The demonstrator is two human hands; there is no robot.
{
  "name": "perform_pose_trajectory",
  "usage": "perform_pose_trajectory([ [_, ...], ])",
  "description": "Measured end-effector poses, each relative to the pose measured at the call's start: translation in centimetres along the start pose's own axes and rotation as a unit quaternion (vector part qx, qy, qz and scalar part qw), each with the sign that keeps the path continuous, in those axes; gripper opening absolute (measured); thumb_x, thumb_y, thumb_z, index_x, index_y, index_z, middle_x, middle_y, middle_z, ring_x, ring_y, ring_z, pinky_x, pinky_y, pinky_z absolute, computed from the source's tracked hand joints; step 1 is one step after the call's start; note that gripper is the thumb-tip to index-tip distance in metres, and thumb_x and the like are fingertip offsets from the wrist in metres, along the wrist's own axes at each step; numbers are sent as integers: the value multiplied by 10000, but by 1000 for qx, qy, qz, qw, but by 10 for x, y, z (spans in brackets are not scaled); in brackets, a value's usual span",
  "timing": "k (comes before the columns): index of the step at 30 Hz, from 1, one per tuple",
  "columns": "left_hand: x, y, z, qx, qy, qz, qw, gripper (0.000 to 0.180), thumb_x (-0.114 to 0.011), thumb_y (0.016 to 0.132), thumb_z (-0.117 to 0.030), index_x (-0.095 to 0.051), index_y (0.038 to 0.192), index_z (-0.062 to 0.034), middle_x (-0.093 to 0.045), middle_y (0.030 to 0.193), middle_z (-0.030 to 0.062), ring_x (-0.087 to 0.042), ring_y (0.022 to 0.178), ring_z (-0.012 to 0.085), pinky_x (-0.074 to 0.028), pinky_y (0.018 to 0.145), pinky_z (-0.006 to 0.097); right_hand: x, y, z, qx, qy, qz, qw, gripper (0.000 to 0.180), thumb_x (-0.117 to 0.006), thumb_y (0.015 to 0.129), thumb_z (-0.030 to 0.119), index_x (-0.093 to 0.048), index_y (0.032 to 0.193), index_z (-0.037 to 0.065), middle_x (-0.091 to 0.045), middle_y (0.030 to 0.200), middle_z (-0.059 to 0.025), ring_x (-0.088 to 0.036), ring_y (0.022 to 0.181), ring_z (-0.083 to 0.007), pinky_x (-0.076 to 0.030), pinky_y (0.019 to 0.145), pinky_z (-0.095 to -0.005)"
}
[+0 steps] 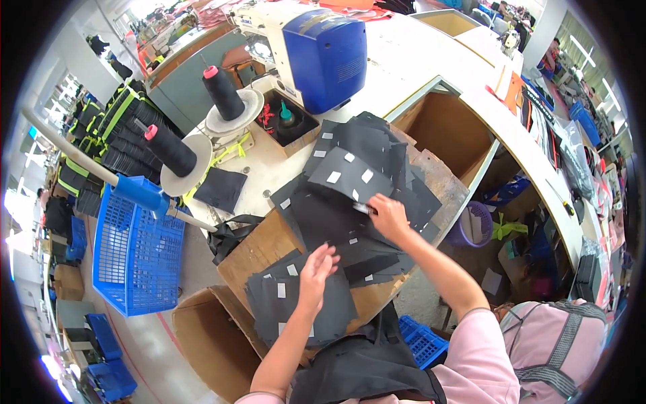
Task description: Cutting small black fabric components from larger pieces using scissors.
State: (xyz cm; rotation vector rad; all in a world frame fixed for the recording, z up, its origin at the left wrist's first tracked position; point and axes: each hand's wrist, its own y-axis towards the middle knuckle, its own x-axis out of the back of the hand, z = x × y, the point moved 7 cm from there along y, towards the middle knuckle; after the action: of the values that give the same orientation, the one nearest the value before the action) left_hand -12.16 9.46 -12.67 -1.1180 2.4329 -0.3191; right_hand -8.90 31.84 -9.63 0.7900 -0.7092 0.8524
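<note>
My right hand (pixel 389 217) is closed around a small silvery tool (pixel 363 208), perhaps thread snips; most of it is hidden by the fingers. The tool's tip meets the lower edge of a dark fabric piece (pixel 346 176) with several white patches, lying on top of an untidy pile of black pieces. My left hand (pixel 316 275) hovers with fingers stretched out and nothing visible in it. Beneath it lies a second stack of dark pieces (pixel 306 306) with white patches, on the wooden board (pixel 272 237) in front of me.
Beyond the pile stands a blue and white sewing machine (pixel 326 60). Two black thread cones (pixel 223 95) stand at its left. A blue basket (pixel 138 249) hangs left of the table; an open wooden compartment (pixel 447 131) lies to the right. A co-worker's pink-clad back (pixel 531 343) is close by.
</note>
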Motion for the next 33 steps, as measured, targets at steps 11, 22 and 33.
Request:
perform_pose_trajectory([
  [11,-18,-25,17,40,-5,74,996,201,-619,823,-32,-602,1022,-2,-628,931,13,-569,831,100,-465,770,270,15,-189,138,2,240,60,969,329,-653,671,1,-634,987,90,-595,802,-70,-616,641,-243,-504,566,-334],
  [22,-59,-117,-31,53,310,348,883,317,-725,714,-207,-573,862,28,-551,700,91,-490,659,129,-414,611,288,80,-160,134,-87,202,227,949,205,-659,774,121,-575,940,33,-620,742,-138,-619,698,-294,-465,603,-362],
  [33,-70,-130,-11,85,403,397,820,357,-780,720,-225,-581,909,3,-575,740,5,-473,695,75,-409,627,253,120,-222,155,26,102,73,992,336,-725,663,85,-586,968,92,-565,882,-53,-595,682,-238,-469,571,-324],
])
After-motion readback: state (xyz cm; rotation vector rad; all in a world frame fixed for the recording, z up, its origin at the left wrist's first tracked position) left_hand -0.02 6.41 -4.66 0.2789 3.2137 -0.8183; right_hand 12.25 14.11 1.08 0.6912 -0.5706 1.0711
